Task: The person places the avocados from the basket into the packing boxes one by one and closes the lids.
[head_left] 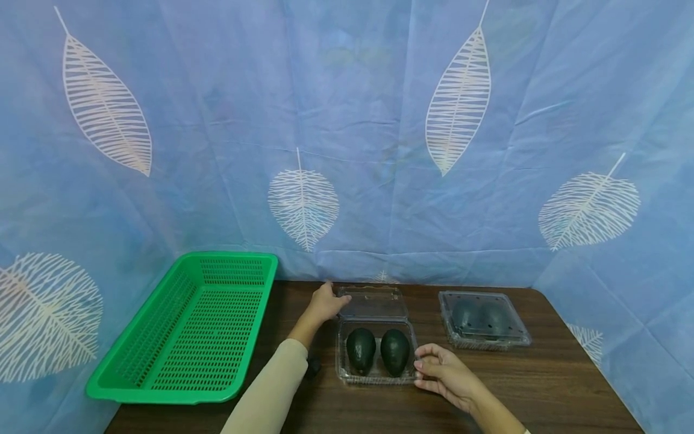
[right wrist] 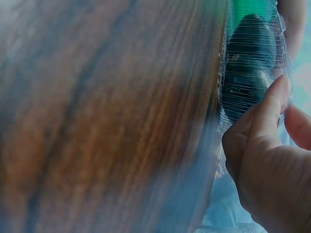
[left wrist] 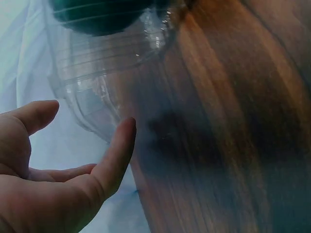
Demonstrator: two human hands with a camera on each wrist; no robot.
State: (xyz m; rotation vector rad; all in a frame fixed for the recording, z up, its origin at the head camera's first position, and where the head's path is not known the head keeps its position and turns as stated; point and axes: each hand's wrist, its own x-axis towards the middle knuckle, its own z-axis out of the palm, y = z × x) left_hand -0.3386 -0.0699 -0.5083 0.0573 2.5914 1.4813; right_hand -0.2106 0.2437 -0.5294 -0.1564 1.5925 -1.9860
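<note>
An open clear plastic clamshell container point(head_left: 376, 380) holds two dark green avocados, one on the left point(head_left: 361, 351) and one on the right point(head_left: 395, 352). Its lid point(head_left: 374, 305) lies folded back, away from the person. At the lid's left edge is my left hand point(head_left: 323, 303), thumb and fingers spread apart; in the left wrist view the lid's clear edge point(left wrist: 92, 109) shows between thumb and forefinger. My right hand point(head_left: 447, 377) pinches the container's right rim, fingers along the ribbed outer wall in the right wrist view.
A second clamshell container point(head_left: 484, 343), lid down over dark green avocados, stands to the right on the brown wooden table point(head_left: 564, 386). At the left is a large green plastic basket point(head_left: 238, 386). A blue curtain with white leaves hangs behind. A small dark object point(head_left: 312, 366) lies beside the left sleeve.
</note>
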